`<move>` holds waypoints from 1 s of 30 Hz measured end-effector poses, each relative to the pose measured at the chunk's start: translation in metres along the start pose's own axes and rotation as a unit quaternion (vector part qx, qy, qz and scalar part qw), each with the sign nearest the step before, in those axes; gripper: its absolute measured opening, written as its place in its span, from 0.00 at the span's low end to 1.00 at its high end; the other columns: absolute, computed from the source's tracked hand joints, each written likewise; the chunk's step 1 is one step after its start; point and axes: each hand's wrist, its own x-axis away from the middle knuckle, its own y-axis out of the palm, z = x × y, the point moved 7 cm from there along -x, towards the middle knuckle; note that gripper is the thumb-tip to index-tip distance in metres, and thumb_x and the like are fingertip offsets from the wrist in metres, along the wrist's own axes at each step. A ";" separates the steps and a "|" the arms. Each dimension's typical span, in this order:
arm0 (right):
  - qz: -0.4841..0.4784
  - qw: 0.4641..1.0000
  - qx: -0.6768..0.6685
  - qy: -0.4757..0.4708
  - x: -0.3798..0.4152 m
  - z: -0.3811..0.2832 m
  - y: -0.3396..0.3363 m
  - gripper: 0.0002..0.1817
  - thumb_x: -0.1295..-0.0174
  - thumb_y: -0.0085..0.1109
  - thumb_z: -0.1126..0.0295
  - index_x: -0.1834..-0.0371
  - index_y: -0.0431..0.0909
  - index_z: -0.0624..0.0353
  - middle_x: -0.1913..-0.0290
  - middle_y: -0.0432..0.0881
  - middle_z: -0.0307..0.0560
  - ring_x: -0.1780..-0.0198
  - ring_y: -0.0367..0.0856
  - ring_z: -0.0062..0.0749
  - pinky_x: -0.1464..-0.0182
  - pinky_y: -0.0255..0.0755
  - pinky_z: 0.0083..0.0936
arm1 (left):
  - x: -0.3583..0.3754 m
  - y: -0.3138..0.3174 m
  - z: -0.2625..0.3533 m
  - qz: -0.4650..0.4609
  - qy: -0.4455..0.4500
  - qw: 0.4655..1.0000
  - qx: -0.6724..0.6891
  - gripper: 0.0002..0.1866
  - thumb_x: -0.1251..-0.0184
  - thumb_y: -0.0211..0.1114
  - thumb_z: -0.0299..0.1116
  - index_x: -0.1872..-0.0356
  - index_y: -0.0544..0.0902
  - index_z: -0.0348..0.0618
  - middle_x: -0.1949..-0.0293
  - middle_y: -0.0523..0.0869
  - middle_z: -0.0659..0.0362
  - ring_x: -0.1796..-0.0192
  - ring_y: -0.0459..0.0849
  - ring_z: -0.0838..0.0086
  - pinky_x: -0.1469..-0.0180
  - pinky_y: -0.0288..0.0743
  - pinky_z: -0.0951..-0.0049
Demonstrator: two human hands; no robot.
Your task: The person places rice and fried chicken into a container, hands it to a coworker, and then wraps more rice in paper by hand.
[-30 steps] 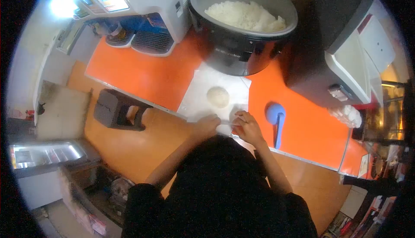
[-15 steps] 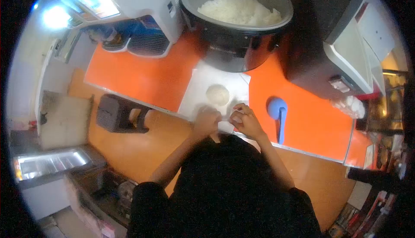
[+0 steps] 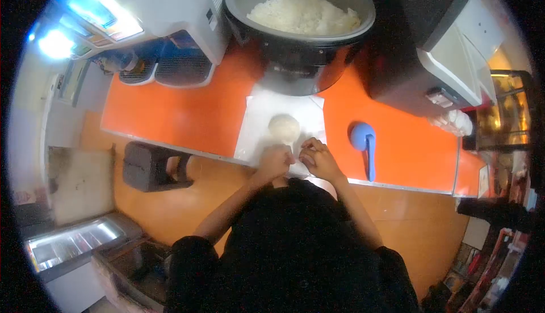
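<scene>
A flat sheet of white paper (image 3: 252,134) lies on the orange table, its front edge at the table's edge. On it sits a rounded mound of white rice (image 3: 284,129). Just in front of the mound, my left hand (image 3: 276,161) is closed, fingers curled and a little blurred. My right hand (image 3: 319,159), wearing a ring, is closed beside it with fingertips bent inward. A narrow gap separates the two hands over the paper's near part. Whatever their fingers pinch is too small or hidden to make out. To the right rests a blue scoop (image 3: 362,137), handle towards me.
Behind the paper stands a large black rice cooker (image 3: 301,57), open and holding cooked rice (image 3: 306,16). A white drink dispenser (image 3: 170,6) is at the back left, a dark boxy machine (image 3: 420,57) at the right. A dark stool (image 3: 149,166) stands on the floor left.
My hands have drawn slightly apart from each other near the paper's front edge. The whole view has shifted a little; the rice mound and scoop stay in place.
</scene>
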 end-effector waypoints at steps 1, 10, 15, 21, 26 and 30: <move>0.001 1.000 0.004 0.000 -0.001 0.004 0.004 0.04 0.47 0.63 0.74 0.69 0.80 0.60 0.54 0.76 0.46 0.51 0.78 0.44 0.49 0.75 0.37 | 0.000 0.000 -0.001 -0.004 -0.003 1.000 0.008 0.03 0.51 0.69 0.27 0.77 0.83 0.46 0.73 0.84 0.56 0.66 0.83 0.59 0.61 0.75 0.60; 0.018 1.000 0.022 -0.002 -0.006 -0.004 0.003 0.06 0.52 0.60 0.83 0.71 0.77 0.61 0.59 0.74 0.46 0.56 0.78 0.44 0.55 0.75 0.35 | 0.000 0.004 -0.018 -0.017 -0.021 0.997 0.073 0.09 0.45 0.74 0.31 0.68 0.85 0.37 0.68 0.87 0.52 0.66 0.88 0.67 0.60 0.80 0.68; 0.001 1.000 -0.018 0.006 -0.005 0.002 0.007 0.05 0.52 0.60 0.80 0.74 0.76 0.59 0.59 0.74 0.47 0.54 0.75 0.45 0.52 0.71 0.40 | 0.002 -0.001 -0.021 -0.049 -0.039 0.994 0.085 0.08 0.40 0.71 0.30 0.67 0.86 0.35 0.67 0.88 0.52 0.66 0.87 0.70 0.58 0.81 0.71; 0.004 1.000 0.003 0.007 -0.005 -0.001 0.005 0.05 0.50 0.62 0.75 0.69 0.79 0.57 0.58 0.75 0.46 0.52 0.76 0.44 0.50 0.72 0.40 | 0.003 -0.001 -0.024 -0.039 -0.029 0.993 0.106 0.07 0.38 0.69 0.30 0.66 0.85 0.35 0.67 0.87 0.51 0.65 0.87 0.69 0.59 0.80 0.70; -0.002 0.985 0.173 0.010 -0.002 -0.013 -0.003 0.11 0.50 0.63 0.70 0.62 0.81 0.54 0.57 0.77 0.43 0.51 0.78 0.40 0.49 0.72 0.38 | 0.005 -0.011 -0.011 0.004 0.034 0.999 0.042 0.07 0.38 0.67 0.29 0.63 0.83 0.37 0.65 0.86 0.52 0.63 0.86 0.62 0.57 0.80 0.69; 0.013 0.973 0.229 0.017 0.000 0.003 -0.001 0.12 0.52 0.63 0.71 0.62 0.82 0.52 0.58 0.77 0.42 0.52 0.78 0.39 0.51 0.74 0.38 | 0.023 -0.028 -0.010 0.067 0.151 0.977 -0.134 0.07 0.38 0.67 0.29 0.61 0.84 0.39 0.62 0.86 0.52 0.62 0.85 0.59 0.56 0.80 0.68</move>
